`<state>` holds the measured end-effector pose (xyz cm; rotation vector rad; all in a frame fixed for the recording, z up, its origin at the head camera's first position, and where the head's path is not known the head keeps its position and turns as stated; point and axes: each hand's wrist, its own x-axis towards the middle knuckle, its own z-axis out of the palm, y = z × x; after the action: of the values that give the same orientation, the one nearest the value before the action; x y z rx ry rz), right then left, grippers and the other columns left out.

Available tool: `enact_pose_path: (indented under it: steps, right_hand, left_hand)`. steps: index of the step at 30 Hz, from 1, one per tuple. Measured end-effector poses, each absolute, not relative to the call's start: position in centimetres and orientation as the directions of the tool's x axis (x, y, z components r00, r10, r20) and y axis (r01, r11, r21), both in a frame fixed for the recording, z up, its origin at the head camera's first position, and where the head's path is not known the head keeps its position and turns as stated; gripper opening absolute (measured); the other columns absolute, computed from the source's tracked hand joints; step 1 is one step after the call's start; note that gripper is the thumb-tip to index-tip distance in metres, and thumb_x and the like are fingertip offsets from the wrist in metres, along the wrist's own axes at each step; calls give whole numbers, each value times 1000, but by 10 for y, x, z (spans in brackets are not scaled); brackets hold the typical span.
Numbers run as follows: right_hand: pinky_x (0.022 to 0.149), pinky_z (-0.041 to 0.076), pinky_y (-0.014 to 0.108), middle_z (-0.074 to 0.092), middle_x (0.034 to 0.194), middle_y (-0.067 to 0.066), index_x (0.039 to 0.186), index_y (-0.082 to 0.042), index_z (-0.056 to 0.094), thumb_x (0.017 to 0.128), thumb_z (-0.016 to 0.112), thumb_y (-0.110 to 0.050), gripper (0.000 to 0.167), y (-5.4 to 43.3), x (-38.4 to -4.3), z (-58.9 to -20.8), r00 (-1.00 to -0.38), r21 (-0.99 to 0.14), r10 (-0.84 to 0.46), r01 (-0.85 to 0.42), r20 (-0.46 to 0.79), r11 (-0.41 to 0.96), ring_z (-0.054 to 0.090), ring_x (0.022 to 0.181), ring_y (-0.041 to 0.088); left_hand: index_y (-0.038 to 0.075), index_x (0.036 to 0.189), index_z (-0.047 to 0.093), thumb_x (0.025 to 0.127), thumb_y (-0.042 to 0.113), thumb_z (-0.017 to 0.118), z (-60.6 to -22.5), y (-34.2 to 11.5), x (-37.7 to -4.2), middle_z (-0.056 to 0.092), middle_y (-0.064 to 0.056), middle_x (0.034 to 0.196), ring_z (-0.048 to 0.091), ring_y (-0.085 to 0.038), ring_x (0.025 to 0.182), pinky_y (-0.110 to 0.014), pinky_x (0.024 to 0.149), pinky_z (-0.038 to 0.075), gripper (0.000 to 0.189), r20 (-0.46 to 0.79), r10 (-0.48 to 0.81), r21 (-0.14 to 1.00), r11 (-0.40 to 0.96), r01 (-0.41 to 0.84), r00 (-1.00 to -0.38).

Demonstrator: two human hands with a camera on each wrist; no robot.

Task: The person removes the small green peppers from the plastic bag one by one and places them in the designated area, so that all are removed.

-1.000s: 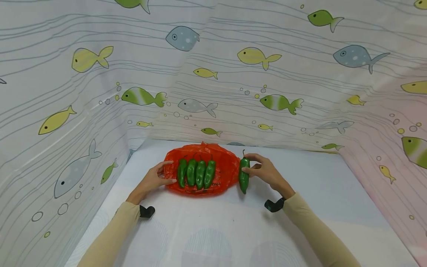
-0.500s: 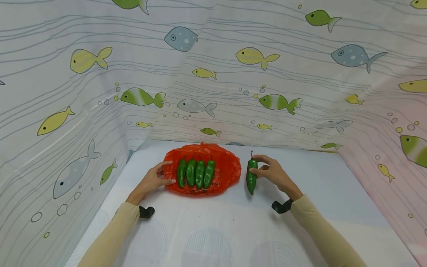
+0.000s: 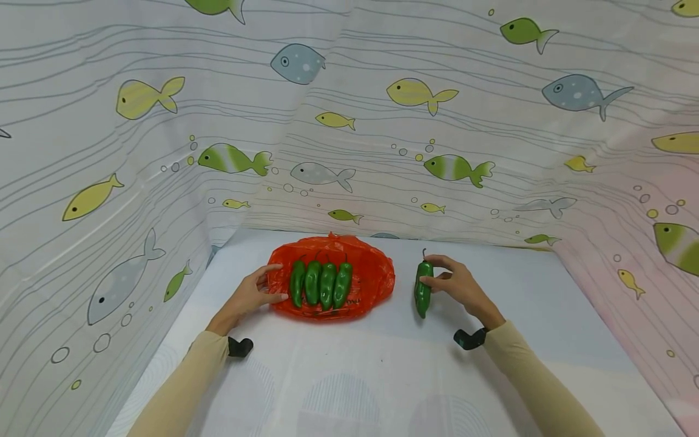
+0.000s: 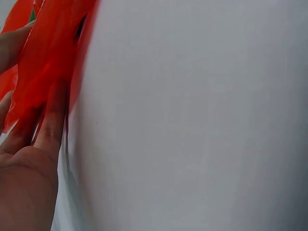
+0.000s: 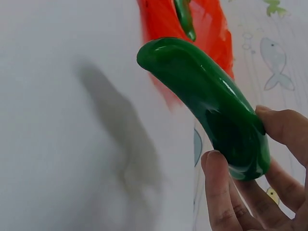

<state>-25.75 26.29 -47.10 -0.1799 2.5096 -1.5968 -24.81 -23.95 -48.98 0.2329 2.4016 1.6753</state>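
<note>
My right hand pinches a glossy green chili pepper near its stem end, between thumb and fingertips. Its tip points down toward me, to the right of a red plastic bag. The right wrist view has the pepper slightly curved, with a soft shadow apart from it on the white surface. Several similar green peppers lie side by side on the bag, stems away from me. At the bag's left edge, my left hand grips the plastic; in the left wrist view, red film covers some fingertips.
The white tabletop extends in front and to the right of the bag. Fish-printed sheets rise as walls at the back and both sides. A black wrist device sits at the left cuff, another at the right.
My right hand has carried its pepper rightward, away from the bag's right edge. The left hand, the bag and the peppers on it stay where they were.
</note>
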Motion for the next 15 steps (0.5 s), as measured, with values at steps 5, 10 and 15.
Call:
enact_pose_path:
  steps: [5, 10, 15]
  right_hand:
    - [90, 56, 52, 49, 150, 14, 151, -11, 48, 91, 81, -34, 72, 271, -260, -475, -982, -898, -174, -12, -72, 439, 66, 104, 29]
    - [88, 58, 49, 49, 150, 15, 151, -10, 48, 91, 81, -31, 71, 278, -261, -478, -984, -898, -163, -14, -65, 440, 65, 104, 28]
    - [88, 57, 49, 46, 152, 18, 152, -7, 47, 92, 80, -28, 71, 283, -259, -478, -983, -905, -168, -11, -68, 426, 64, 102, 28]
  left_hand:
    - [7, 156, 39, 89, 10, 81, -488, -239, -248, 37, -24, 157, 38, -48, 140, -61, 112, 35, 80, -88, 241, 942, 334, -3, -967]
    - [7, 156, 39, 89, 8, 80, -486, -240, -246, 37, -23, 157, 38, -47, 140, -60, 113, 35, 78, -103, 236, 943, 333, -19, -966]
    - [9, 156, 40, 89, 8, 80, -499, -244, -254, 36, -23, 158, 37, -47, 141, -61, 113, 33, 78, -99, 229, 939, 343, -15, -968]
